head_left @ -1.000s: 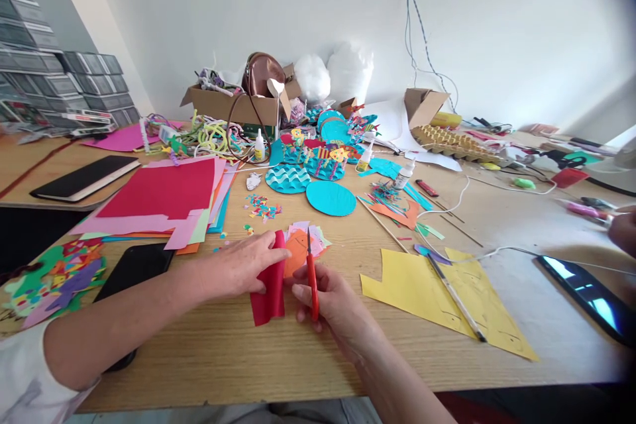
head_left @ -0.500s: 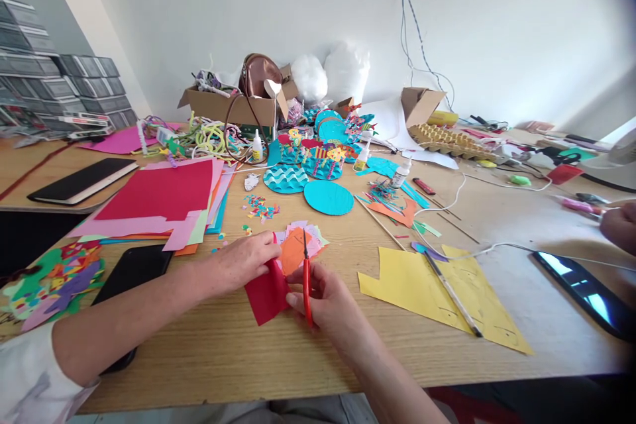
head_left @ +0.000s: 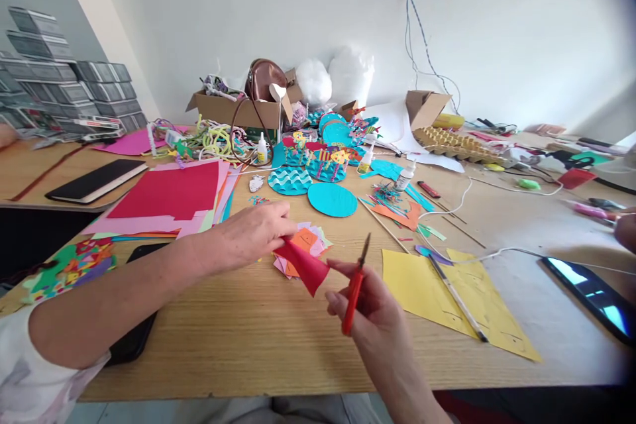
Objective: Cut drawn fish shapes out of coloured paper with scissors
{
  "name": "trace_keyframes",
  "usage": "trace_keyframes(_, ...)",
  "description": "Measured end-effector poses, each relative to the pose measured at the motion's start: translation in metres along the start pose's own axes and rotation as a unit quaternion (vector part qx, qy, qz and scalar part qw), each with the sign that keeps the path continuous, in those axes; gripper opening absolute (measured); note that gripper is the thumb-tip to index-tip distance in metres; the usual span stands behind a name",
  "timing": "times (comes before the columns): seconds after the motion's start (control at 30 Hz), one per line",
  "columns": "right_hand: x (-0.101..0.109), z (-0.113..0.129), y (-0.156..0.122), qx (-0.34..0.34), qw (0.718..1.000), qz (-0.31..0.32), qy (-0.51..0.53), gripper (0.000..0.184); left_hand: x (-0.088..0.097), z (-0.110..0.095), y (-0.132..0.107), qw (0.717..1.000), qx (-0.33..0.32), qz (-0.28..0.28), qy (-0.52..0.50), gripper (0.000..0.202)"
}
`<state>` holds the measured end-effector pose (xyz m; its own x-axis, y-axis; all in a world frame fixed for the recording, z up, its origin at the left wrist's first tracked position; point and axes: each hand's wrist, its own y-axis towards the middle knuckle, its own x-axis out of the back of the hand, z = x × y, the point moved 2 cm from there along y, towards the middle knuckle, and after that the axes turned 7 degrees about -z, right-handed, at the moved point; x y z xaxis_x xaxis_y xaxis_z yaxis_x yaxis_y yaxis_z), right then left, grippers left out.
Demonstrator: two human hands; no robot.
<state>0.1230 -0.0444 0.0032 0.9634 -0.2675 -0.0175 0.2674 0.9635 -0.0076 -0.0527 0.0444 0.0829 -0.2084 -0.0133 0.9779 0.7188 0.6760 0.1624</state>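
Note:
My left hand (head_left: pixel 263 230) is closed on the upper end of a piece of red paper (head_left: pixel 304 266), which hangs curled in front of it. In my right hand (head_left: pixel 370 301) is a pair of scissors with red handles (head_left: pixel 353 301); the blades point up and away from me. The outstretched forefinger of this hand is close to the red paper's right corner; whether it touches I cannot tell. Behind and partly under the red paper lies a pile of cut paper pieces (head_left: pixel 305 238), an orange one on top. Blue oval card (head_left: pixel 332 200) sits just beyond.
Stacked coloured paper (head_left: pixel 163 192) and a black notebook (head_left: pixel 97 180) are at left, with a dark phone (head_left: pixel 132 338) under my left forearm. Yellow paper (head_left: pixel 412 285) bearing a pen (head_left: pixel 460 301) lies at right. Glue bottles (head_left: pixel 405 177) stand farther back. Another person's hand (head_left: pixel 627 233) shows at the right edge.
My right hand with the scissors has moved right, away from the left hand. The red paper has swung up and right and now curls. The view has shifted slightly.

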Motion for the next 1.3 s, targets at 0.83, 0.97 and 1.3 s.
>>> trace_keyframes(0.83,0.061,0.024,0.034,0.035,0.971,-0.134,0.196,0.031,-0.031,0.019,-0.049,0.990,0.115,0.082,0.010,0.035)
trace_keyframes(0.97,0.066,0.020,0.033,0.017,0.971,-0.129,0.198,0.030,-0.066,0.016,-0.073,0.988,0.117,0.101,0.025,0.049)
trace_keyframes(1.3,0.066,0.017,0.028,-0.002,0.970,-0.129,0.205,0.029,-0.067,0.018,-0.069,0.987,0.105,0.100,0.073,0.049)
